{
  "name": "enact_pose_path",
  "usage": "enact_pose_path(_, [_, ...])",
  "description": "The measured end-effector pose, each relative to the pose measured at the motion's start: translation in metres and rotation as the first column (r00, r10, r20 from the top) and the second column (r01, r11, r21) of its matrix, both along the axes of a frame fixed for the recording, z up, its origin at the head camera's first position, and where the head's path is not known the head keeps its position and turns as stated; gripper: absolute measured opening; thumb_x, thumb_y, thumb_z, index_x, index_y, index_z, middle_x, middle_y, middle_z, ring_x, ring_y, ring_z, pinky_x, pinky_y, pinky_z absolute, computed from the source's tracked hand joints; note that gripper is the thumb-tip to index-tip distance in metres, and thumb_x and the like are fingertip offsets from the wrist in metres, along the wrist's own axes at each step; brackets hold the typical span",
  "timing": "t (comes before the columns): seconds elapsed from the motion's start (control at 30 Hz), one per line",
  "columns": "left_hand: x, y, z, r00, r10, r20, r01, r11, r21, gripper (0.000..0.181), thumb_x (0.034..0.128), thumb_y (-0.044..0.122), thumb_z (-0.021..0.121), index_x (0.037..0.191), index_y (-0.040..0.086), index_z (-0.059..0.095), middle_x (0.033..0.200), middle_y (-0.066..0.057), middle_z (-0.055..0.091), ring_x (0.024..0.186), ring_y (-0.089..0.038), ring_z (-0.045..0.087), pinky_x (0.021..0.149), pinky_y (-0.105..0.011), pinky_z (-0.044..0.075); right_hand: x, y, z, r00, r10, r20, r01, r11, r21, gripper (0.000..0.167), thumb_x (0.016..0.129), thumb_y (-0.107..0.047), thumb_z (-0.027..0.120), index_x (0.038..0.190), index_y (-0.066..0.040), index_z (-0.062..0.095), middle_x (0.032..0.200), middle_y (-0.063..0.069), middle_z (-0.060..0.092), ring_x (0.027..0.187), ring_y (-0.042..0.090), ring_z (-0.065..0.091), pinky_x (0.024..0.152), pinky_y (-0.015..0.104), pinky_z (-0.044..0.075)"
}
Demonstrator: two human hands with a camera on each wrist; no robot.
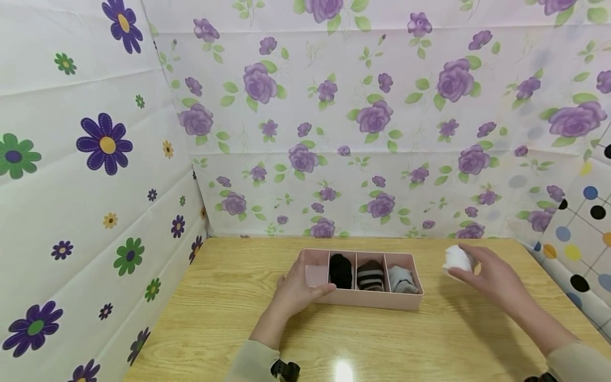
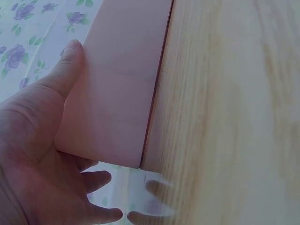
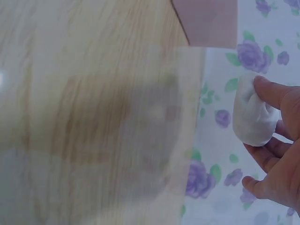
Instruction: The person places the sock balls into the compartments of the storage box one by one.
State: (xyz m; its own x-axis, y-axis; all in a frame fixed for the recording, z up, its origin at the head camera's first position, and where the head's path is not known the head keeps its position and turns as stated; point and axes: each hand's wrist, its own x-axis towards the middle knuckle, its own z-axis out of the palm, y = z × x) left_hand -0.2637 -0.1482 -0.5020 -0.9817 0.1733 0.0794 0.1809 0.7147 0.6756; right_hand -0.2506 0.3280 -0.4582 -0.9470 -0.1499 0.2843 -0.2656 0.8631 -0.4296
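Observation:
A pink divided storage box [image 1: 367, 300] lies on the table, its compartments in a row. My left hand [image 1: 293, 289] grips its left end, the thumb along the front wall; in the left wrist view the other fingers [image 2: 96, 180] reach round the end. The leftmost compartment shows a bare floor. Beside it sit a rolled black sock [image 1: 341, 271], a brown striped sock [image 1: 371, 275] and a light grey sock [image 1: 402, 279]. To the right of the box, my right hand [image 1: 491, 273] pinches a rolled white sock [image 3: 253, 112] above the table between thumb and fingers.
The wooden table [image 1: 229, 318] ends at a wall covered in purple-flowered cloth [image 1: 334, 132]. Daisy-patterned cloth [image 1: 95, 212] hangs at the left, and dotted cloth [image 1: 579, 244] borders the table at the right.

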Motion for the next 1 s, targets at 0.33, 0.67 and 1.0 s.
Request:
enact_pose_path(0.33, [-0.001, 0.000, 0.000, 1.000, -0.002, -0.005, 0.002, 1.000, 0.006, 0.131, 0.0898, 0.070, 0.083, 0.178, 0.007, 0.010, 0.178, -0.019, 0.032, 0.156, -0.041, 0.044, 0.125, -0.080, 0.016, -0.007, -0.037, 0.013, 0.999, 0.044, 0.014, -0.044, 0.998, -0.041, 0.082, 0.102, -0.045, 0.082, 0.159, 0.005, 0.052, 0.151, 0.041, 0.052, 0.131, 0.063, 0.054, 0.091, 0.076, 0.052])
enact_pose_path(0.67, [-0.001, 0.000, 0.000, 1.000, -0.002, -0.004, 0.002, 1.000, 0.007, 0.132, 0.0883, 0.074, 0.082, 0.178, 0.007, 0.011, 0.178, -0.019, 0.032, 0.157, -0.040, 0.044, 0.125, -0.080, 0.016, -0.014, -0.074, 0.021, 0.994, 0.104, -0.035, -0.107, 0.990, -0.088, 0.074, 0.099, -0.033, 0.087, 0.156, 0.002, 0.057, 0.149, 0.035, 0.059, 0.131, 0.056, 0.059, 0.093, 0.072, 0.055])
enact_pose_path(1.0, [0.000, 0.000, 0.000, 1.000, -0.004, -0.012, 0.004, 1.000, 0.008, 0.130, 0.0899, 0.071, 0.083, 0.177, 0.006, 0.012, 0.176, -0.021, 0.034, 0.155, -0.043, 0.045, 0.124, -0.081, 0.017, -0.021, -0.110, 0.023, 0.988, 0.152, -0.035, -0.155, 0.980, -0.121, 0.073, 0.099, -0.029, 0.088, 0.158, 0.001, 0.057, 0.150, 0.030, 0.061, 0.130, 0.051, 0.062, 0.095, 0.068, 0.057])
